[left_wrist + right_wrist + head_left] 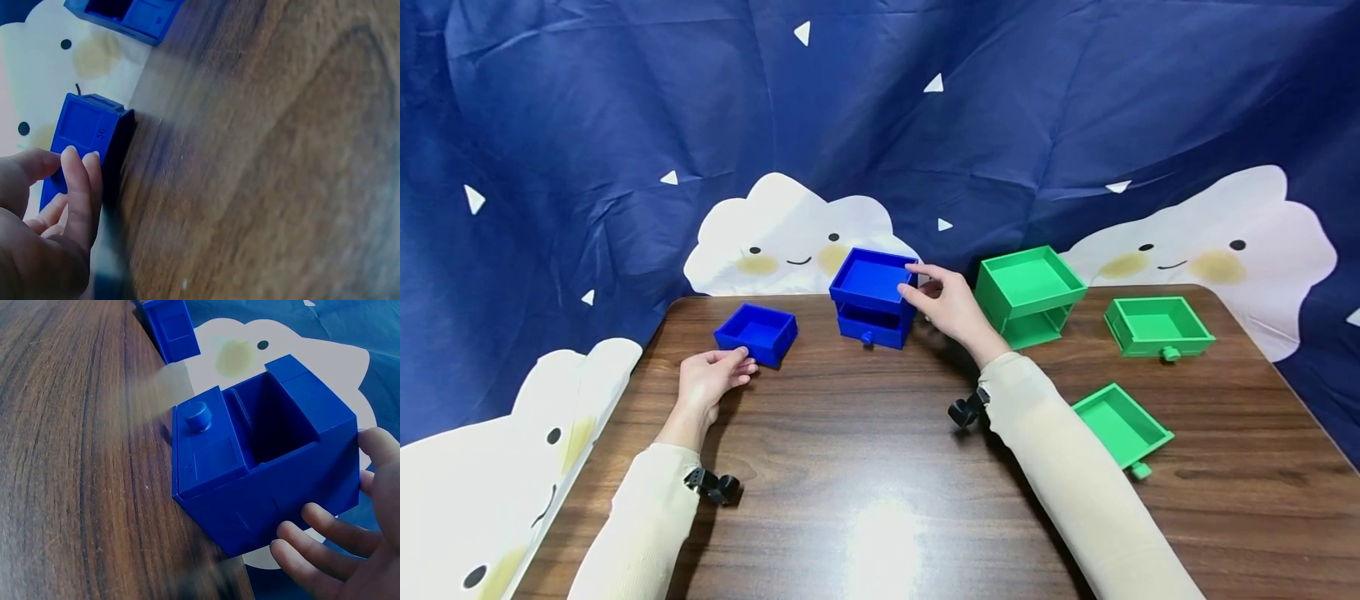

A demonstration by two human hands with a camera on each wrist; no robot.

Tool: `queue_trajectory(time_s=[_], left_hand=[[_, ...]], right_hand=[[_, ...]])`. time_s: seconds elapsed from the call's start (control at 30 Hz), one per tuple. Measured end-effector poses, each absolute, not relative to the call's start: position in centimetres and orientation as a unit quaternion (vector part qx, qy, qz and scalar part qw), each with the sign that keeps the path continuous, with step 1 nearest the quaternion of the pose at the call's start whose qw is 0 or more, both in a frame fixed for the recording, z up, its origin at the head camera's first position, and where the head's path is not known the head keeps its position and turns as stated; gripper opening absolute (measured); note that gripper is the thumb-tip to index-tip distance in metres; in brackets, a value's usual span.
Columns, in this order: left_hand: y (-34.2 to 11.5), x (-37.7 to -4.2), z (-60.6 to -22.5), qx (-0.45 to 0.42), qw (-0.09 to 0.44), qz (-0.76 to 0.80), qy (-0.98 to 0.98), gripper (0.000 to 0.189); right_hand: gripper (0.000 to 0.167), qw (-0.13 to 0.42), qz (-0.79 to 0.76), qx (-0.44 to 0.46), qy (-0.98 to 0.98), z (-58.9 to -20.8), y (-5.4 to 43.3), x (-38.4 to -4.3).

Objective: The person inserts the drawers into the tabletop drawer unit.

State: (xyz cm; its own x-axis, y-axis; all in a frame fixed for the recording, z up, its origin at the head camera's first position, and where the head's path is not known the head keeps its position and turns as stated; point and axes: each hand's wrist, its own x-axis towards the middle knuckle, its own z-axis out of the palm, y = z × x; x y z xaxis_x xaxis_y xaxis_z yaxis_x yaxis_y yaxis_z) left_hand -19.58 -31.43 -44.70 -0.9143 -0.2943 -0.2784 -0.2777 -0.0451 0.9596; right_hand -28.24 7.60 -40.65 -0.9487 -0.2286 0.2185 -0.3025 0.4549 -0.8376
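Observation:
At the left of the table, my left hand (711, 382) pinches the front of a small blue drawer (762, 325). In the left wrist view, my fingers cover part of its panelled front (82, 122). My right hand (953, 307) holds the blue two-level cabinet (874, 279) by its right side, thumb and index finger at the top tray rim, the other fingers alongside the wall. A blue drawer with a round knob (199, 415) sits in the cabinet's lower slot. Above it, the upper slot (275, 419) is bare.
A green cabinet (1033, 279) with open slots stands right of my right hand. Two green drawers lie farther right, one near the back (1168, 346) and one closer (1120, 425) beside my right sleeve. A blue cloud-printed cloth (850, 100) hangs behind the wooden table (820, 467).

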Motion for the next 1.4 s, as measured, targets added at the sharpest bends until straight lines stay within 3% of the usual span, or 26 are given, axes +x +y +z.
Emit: queue_trajectory(time_s=[0.07, 0.3, 0.73, 1.4], left_hand=[[-31.4, -19.5, -44.8, 0.205, 0.005, -0.705, -0.679, 0.008], [-31.2, -19.1, -44.8, 0.204, 0.003, -0.741, -0.640, 0.025], [-30.9, -18.2, -44.5, 0.216, -0.006, -0.764, -0.607, 0.021], [-28.6, -16.9, -44.4, 0.163, 0.016, -0.792, -0.589, 0.034]], right_hand=[[0.048, 0.037, 0.498, 0.155, -0.852, -40.7, 7.6, -28.3], [0.048, 0.041, 0.497, 0.156, -0.853, -40.9, 7.6, -28.4], [0.048, 0.041, 0.500, 0.157, -0.851, -40.9, 7.6, -28.4], [0.048, 0.040, 0.500, 0.157, -0.851, -40.9, 7.6, -28.4]])
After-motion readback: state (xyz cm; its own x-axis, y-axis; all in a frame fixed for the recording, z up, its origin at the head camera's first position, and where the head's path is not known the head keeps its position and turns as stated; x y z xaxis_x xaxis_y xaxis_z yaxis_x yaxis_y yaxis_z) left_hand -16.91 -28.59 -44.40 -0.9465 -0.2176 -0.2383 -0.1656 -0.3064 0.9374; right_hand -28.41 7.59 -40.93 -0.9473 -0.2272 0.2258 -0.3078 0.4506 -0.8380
